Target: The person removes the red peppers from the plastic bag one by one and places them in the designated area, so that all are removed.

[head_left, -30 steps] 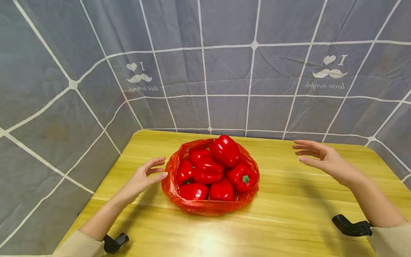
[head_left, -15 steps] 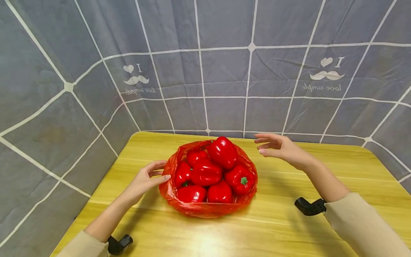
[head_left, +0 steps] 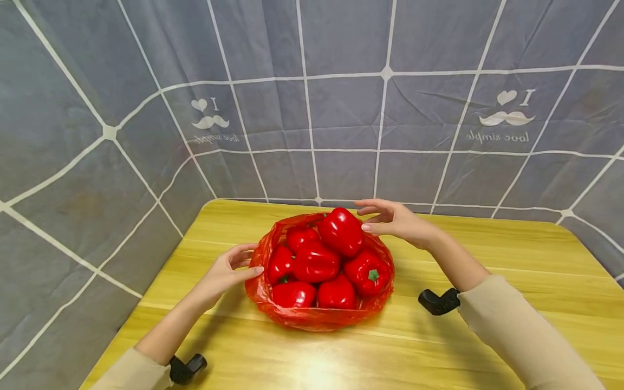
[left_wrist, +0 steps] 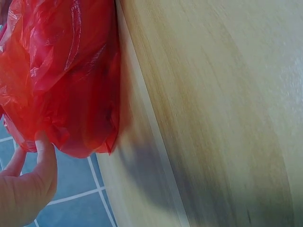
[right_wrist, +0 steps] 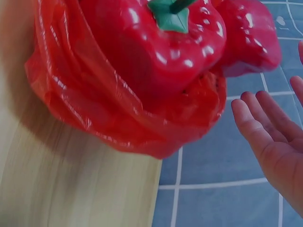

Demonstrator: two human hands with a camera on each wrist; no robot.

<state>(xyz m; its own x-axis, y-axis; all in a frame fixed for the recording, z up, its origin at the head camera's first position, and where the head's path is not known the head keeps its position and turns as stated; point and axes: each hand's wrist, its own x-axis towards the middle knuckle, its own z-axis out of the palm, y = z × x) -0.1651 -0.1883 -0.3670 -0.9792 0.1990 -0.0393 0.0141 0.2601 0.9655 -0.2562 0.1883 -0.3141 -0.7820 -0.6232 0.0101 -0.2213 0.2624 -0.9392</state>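
A red plastic bag [head_left: 317, 319] holds several glossy red bell peppers [head_left: 316, 261], its mouth spread wide. At the bag's left rim is my left hand [head_left: 221, 275], thumb and fingers extended; in the left wrist view the thumb tip [left_wrist: 43, 138] lies against the plastic. My right hand [head_left: 402, 223] hovers by the upper right rim, fingers loosely bent and holding nothing. Its thumb comes right up to the topmost bell pepper [head_left: 342, 232]. In the right wrist view, a gap separates those fingers from the bag and from a pepper with a green stem [right_wrist: 171, 15].
The bag stands on a wooden table [head_left: 468, 271] with yellowish grain. Grey cloth with white grid lines [head_left: 341, 108] hangs behind the table and along its left side. Each wrist carries a black camera mount [head_left: 439, 301].
My right hand has swept left from over the table's right side to the top pepper. My left hand has shifted slightly right, onto the bag's rim. The bag and peppers stay put.
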